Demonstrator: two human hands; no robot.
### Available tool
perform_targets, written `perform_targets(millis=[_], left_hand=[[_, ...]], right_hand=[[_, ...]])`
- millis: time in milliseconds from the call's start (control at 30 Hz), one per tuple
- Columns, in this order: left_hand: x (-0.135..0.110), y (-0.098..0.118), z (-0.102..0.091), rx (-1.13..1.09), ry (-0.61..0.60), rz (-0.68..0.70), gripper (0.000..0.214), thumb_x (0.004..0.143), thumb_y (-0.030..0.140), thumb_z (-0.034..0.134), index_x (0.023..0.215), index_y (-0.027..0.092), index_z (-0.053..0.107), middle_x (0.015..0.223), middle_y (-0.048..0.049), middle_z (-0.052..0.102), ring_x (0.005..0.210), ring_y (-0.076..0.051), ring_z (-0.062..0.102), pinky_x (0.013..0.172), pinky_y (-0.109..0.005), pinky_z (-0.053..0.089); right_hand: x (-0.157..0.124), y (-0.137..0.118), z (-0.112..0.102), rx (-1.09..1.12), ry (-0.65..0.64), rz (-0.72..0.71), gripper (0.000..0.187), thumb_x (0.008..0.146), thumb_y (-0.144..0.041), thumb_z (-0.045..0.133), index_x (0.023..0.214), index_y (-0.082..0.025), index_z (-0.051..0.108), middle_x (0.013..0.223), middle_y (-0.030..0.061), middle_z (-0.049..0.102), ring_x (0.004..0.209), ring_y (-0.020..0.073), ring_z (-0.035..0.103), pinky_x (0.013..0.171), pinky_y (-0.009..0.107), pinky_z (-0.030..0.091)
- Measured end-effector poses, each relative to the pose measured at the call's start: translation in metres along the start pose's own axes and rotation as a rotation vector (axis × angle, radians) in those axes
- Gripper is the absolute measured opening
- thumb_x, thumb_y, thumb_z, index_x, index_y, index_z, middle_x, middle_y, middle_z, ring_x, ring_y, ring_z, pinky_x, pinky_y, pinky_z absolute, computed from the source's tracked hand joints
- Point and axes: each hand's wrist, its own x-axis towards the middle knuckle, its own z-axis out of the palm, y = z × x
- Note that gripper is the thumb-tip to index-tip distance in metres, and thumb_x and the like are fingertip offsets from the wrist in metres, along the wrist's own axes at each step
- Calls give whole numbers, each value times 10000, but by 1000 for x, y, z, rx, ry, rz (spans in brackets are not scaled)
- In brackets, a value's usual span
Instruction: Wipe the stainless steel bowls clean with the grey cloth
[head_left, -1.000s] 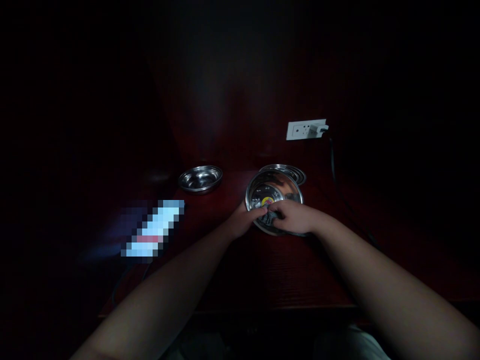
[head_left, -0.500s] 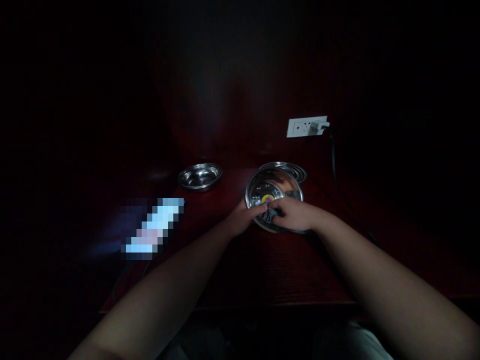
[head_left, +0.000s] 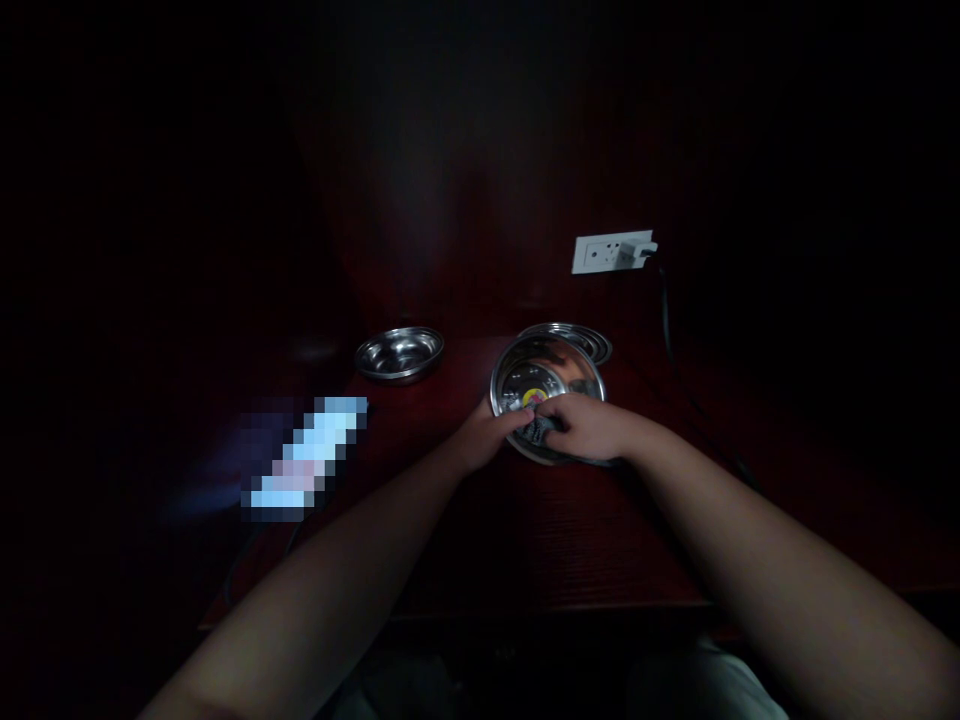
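Observation:
A shiny steel bowl point(head_left: 517, 362) is tilted with its open side towards me, and a yellow round sticker point(head_left: 534, 399) shows on its inner bottom. My left hand point(head_left: 484, 435) grips the bowl's left rim, thumb inside and the other fingers hidden behind it. Inside the lower part, my right hand point(head_left: 581, 425) has its fingers bent against a dark speckled piece, seemingly cloth point(head_left: 537, 430). Most of that piece is covered by the hand, and a dark edge shows under the right wrist.
Behind the bowl lie stacked steel dishes point(head_left: 596, 342). Another steel dish point(head_left: 401, 355) stands at the back left of the dark red table point(head_left: 525, 540). A lit, blurred-out phone-like screen point(head_left: 307, 455) is at left. On the wall, a socket point(head_left: 611, 252) holds a plug with a hanging cable point(head_left: 665, 320).
Almost nothing differs. The whole view has shifted very slightly, while both hands keep their places on the bowl.

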Motion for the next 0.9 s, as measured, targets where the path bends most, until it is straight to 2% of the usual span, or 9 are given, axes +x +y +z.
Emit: perform_targets(millis=[233, 400, 567, 733, 900], left_hand=[[3, -4, -3, 14, -2, 13, 406, 664, 221, 697, 1052, 130, 621, 1062, -102, 653, 1055, -261, 562, 963, -432, 382], [2, -3, -2, 16, -7, 28, 410, 655, 220, 702, 1047, 133, 618, 1052, -99, 656, 1059, -262, 560, 963, -431, 377], [1, -2, -1, 18, 10, 17, 413, 647, 232, 707, 1037, 133, 617, 1042, -97, 658, 1048, -264, 568, 952, -427, 385], [3, -3, -2, 20, 19, 18, 460, 628, 241, 720, 1064, 138, 614, 1053, -95, 657, 1043, -266, 573, 950, -417, 389], [3, -2, -2, 13, 8, 15, 404, 642, 234, 714, 1025, 132, 635, 1053, -97, 660, 1060, -264, 565, 951, -405, 388]], right_hand=[[1, 0, 1, 54, 9, -52, 127, 708, -203, 503, 782, -151, 592, 714, 38, 605, 630, 140, 518, 597, 273, 375], [2, 0, 2, 127, 12, -121, 153, 717, -168, 482, 815, -149, 597, 771, 35, 615, 687, 143, 540, 653, 281, 401], [4, -2, 5, 179, 60, -200, 208, 708, -136, 474, 869, -146, 605, 810, 37, 625, 718, 149, 551, 681, 287, 410], [4, -5, 8, 158, 135, -224, 175, 713, -138, 470, 839, -143, 592, 741, 27, 602, 663, 142, 530, 634, 280, 398], [4, -5, 8, 167, 135, -241, 150, 717, -141, 471, 816, -148, 584, 725, 19, 597, 645, 134, 522, 613, 271, 393]])
